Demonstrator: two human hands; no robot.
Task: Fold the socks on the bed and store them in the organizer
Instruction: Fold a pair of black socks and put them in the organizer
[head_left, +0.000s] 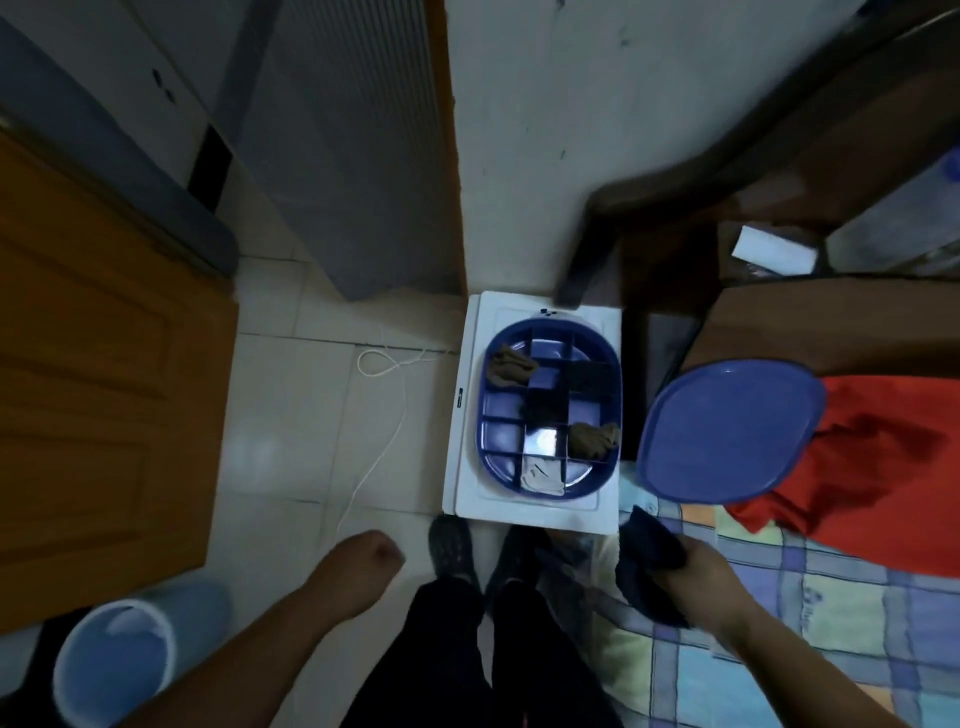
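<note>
Standing over a blue oval plastic organizer (550, 332) on a white box, dark navy sock (649, 551) in hand.

Low and left of centre, the left hand (366, 564) is curled into a loose fist, holding nothing, forearm angled up from the lower left. At centre, the organizer's compartments hold brown, black and white folded socks (511, 366). Right of it, the blue lid (727, 436) lies on the checked bedsheet (831, 597) beside a red cloth (883, 457). At lower right, the right hand (698, 577) grasps the navy sock above the bed edge.
</note>
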